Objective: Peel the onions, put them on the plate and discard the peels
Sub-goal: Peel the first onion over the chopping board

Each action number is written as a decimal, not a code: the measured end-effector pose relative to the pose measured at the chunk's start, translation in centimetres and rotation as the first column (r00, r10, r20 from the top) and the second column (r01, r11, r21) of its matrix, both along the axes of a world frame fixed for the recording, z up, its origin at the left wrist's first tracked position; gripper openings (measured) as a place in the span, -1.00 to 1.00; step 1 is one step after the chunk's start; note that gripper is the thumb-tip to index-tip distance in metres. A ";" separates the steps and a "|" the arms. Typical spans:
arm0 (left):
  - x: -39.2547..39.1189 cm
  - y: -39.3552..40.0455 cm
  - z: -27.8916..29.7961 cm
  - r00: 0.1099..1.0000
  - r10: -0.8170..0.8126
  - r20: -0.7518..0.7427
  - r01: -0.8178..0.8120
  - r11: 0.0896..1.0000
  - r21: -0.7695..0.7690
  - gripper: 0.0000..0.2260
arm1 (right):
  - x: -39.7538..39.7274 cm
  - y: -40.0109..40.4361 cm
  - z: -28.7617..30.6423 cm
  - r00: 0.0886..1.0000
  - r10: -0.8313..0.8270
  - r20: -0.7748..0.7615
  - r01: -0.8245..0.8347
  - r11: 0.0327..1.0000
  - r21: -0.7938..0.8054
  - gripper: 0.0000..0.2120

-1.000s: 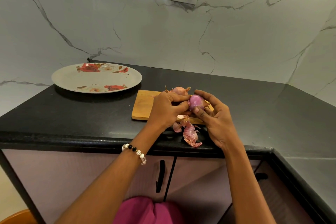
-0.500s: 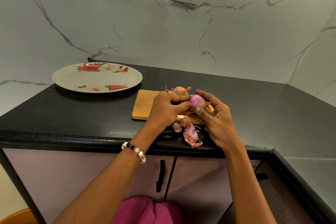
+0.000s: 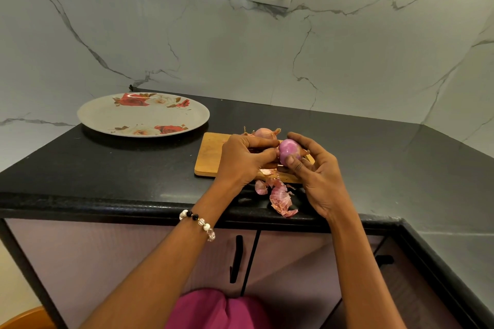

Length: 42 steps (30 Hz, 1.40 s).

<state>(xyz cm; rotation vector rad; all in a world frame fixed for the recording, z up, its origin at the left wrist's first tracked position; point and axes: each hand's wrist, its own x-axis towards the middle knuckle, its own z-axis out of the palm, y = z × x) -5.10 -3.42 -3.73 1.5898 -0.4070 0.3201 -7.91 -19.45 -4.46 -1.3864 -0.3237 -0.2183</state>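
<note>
Both hands are up over the front edge of the wooden cutting board [image 3: 211, 153], working 1 onion between them. The right hand [image 3: 319, 176] cups the peeled purple onion [image 3: 288, 151], thumb pressed on its near face and fingers curled round the back. The left hand [image 3: 242, 159] pinches at the onion's left side with fingertips bunched together; what exactly it grips is hidden behind the knuckles, so a strip of skin there cannot be confirmed. A 2nd onion [image 3: 263, 133], skin on, sits on the board just behind the hands, its lower half blocked from view. Loose pink peels [image 3: 279, 196] lie on the black counter [image 3: 120, 168] near its front edge, partly covered by the wrists. The floral plate [image 3: 143, 115] sits well apart to the left, bare of onions. A beaded bracelet [image 3: 199, 223] circles the left wrist. Much of the board's right end is hidden under the hands.
</note>
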 end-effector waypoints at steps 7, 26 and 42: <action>0.3 -0.1 -0.3 0.995 0.061 0.074 -0.067 0.994 0.084 -0.76 | 0.3 0.1 -0.4 0.997 -0.052 0.061 0.059 0.992 -0.116 -0.57; 0.0 -0.1 0.0 0.998 0.035 0.057 -0.039 0.997 0.060 -0.69 | -0.2 0.1 0.0 0.996 -0.082 0.027 0.081 0.996 0.040 -0.58; 0.4 -0.5 -0.3 0.903 0.021 0.429 -0.112 0.976 0.188 -0.71 | 0.0 0.1 0.4 0.997 -0.032 -0.072 0.043 0.986 0.163 -0.73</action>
